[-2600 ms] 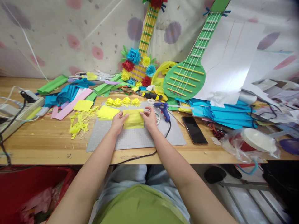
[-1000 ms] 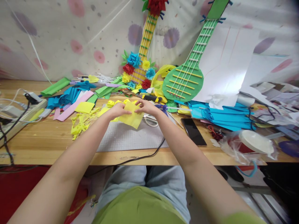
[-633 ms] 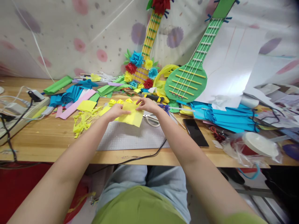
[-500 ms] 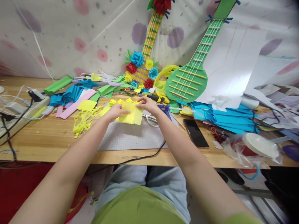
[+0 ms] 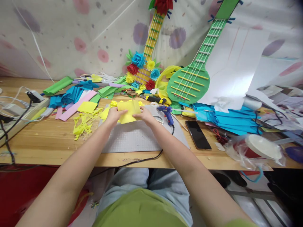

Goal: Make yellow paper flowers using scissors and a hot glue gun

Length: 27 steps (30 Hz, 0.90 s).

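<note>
Both my hands hold one yellow paper sheet (image 5: 128,111) lifted a little above the grey cutting mat (image 5: 134,140). My left hand (image 5: 114,115) pinches its left edge. My right hand (image 5: 144,115) pinches its right lower edge. The sheet stands nearly upright, facing me. Small yellow paper flowers (image 5: 114,103) lie just behind it on the mat's far edge. A blue glue gun (image 5: 166,112) lies to the right of my right hand, its black cord trailing off the table front.
Yellow paper scraps (image 5: 82,123) lie to the left of the mat. A black phone (image 5: 198,135) lies to the right. Two paper guitars, yellow (image 5: 146,56) and green (image 5: 189,82), lean on the wall. A power strip (image 5: 16,113) sits far left. Blue paper (image 5: 227,118) and a plastic bag (image 5: 255,148) crowd the right.
The sheet lay flat on the mat under both hands, was lifted and turned, and now stands upright. My hands have drawn back towards me, uncovering the glue gun.
</note>
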Each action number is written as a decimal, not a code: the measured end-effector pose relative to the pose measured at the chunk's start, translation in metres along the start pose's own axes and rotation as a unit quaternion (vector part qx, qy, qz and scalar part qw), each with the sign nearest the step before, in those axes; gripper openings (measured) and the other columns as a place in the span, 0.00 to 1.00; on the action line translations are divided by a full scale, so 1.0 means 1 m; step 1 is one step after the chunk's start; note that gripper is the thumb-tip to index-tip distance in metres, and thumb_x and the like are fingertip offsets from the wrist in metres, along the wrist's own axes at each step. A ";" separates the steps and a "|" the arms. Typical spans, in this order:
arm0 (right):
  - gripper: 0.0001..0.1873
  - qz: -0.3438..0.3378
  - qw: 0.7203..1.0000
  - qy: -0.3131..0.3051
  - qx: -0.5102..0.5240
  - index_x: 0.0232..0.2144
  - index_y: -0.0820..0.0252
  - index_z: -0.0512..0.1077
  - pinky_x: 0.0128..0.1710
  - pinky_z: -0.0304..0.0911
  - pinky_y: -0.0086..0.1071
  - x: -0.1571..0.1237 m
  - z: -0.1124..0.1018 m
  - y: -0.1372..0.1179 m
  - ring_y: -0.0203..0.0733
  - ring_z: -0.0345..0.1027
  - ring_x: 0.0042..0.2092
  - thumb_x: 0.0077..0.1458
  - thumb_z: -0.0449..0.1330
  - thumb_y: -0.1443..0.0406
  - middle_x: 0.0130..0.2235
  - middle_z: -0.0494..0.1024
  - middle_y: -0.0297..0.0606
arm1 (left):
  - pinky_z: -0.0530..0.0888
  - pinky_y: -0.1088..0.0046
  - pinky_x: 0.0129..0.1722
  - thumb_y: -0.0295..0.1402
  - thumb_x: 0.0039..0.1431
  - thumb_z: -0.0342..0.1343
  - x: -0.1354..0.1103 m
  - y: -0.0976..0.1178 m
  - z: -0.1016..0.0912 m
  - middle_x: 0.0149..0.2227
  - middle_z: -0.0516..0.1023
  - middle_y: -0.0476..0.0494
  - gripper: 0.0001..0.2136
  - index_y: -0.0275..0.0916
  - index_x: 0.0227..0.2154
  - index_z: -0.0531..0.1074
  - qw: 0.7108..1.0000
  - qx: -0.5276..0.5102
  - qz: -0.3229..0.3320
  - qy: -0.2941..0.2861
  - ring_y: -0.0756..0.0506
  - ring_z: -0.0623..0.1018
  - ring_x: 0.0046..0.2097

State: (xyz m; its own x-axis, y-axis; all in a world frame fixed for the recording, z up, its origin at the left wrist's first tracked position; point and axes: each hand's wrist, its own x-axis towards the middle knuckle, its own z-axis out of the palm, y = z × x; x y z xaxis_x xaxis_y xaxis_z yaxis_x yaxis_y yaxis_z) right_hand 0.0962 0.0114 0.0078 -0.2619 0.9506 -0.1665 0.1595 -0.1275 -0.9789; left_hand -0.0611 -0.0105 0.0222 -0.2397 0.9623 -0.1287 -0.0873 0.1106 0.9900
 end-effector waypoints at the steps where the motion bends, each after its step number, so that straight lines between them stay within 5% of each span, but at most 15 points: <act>1: 0.28 0.001 1.000 -0.006 0.002 0.40 0.59 0.61 0.35 0.66 0.30 0.001 -0.001 0.000 0.36 0.71 0.33 0.36 0.68 0.67 0.34 0.74 0.35 | 0.74 0.69 0.31 0.27 0.29 0.66 0.001 -0.002 -0.002 0.30 0.79 0.40 0.14 0.32 0.26 0.75 1.000 -0.004 -0.004 0.006 0.42 0.78 0.34; 6: 0.20 -0.004 0.999 0.009 -0.033 0.39 0.60 0.61 0.33 0.66 0.29 -0.004 -0.013 0.004 0.32 0.68 0.28 0.43 0.62 0.72 0.29 0.72 0.31 | 0.74 0.69 0.30 0.26 0.32 0.64 0.004 -0.008 -0.009 0.29 0.78 0.41 0.12 0.33 0.26 0.74 0.998 -0.015 -0.020 0.055 0.44 0.78 0.32; 9: 0.17 -0.027 0.982 0.059 -0.177 0.41 0.60 0.62 0.35 0.65 0.30 -0.015 -0.033 0.003 0.35 0.70 0.32 0.48 0.58 0.70 0.32 0.74 0.35 | 0.74 0.70 0.30 0.25 0.35 0.63 0.004 -0.007 -0.013 0.29 0.78 0.42 0.10 0.33 0.26 0.73 0.996 -0.028 -0.008 0.080 0.44 0.78 0.32; 14: 0.13 -0.045 0.831 0.078 -0.549 0.39 0.66 0.68 0.43 0.61 0.37 -0.042 -0.063 0.001 0.49 0.67 0.45 0.48 0.52 0.74 0.43 0.73 0.52 | 0.75 0.69 0.33 0.24 0.37 0.61 0.008 -0.005 -0.014 0.31 0.78 0.42 0.09 0.34 0.27 0.72 0.992 -0.067 -0.002 0.111 0.44 0.78 0.34; 17: 0.15 -0.021 0.787 0.051 -0.614 0.40 0.69 0.69 0.43 0.60 0.36 -0.053 -0.067 0.003 0.52 0.66 0.48 0.51 0.49 0.74 0.44 0.72 0.57 | 0.75 0.70 0.34 0.24 0.38 0.60 0.008 -0.006 -0.011 0.33 0.78 0.42 0.09 0.35 0.28 0.72 0.990 -0.086 0.007 0.115 0.45 0.78 0.34; 23: 0.17 -0.016 0.773 0.013 -0.635 0.42 0.69 0.70 0.44 0.60 0.38 -0.055 -0.062 0.003 0.55 0.65 0.48 0.47 0.55 0.69 0.46 0.70 0.58 | 0.75 0.72 0.34 0.26 0.39 0.60 0.004 -0.009 -0.004 0.35 0.79 0.43 0.10 0.36 0.29 0.72 0.990 -0.082 -0.001 0.116 0.46 0.78 0.36; 27: 0.14 0.003 0.790 0.014 -0.613 0.37 0.67 0.71 0.39 0.61 0.37 -0.053 -0.065 0.000 0.54 0.67 0.45 0.45 0.57 0.66 0.44 0.72 0.56 | 0.76 0.71 0.36 0.25 0.40 0.60 0.005 -0.011 -0.002 0.35 0.79 0.42 0.10 0.35 0.30 0.72 0.983 -0.117 0.009 0.139 0.46 0.79 0.37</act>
State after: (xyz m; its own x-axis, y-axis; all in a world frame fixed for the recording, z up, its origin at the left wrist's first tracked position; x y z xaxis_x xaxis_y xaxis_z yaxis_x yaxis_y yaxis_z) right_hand 0.1721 -0.0207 0.0244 -0.2405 0.9588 -0.1513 0.9667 0.2225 -0.1264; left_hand -0.0636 -0.0080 0.0109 -0.4960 0.8547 -0.1535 -0.2930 0.0016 0.9561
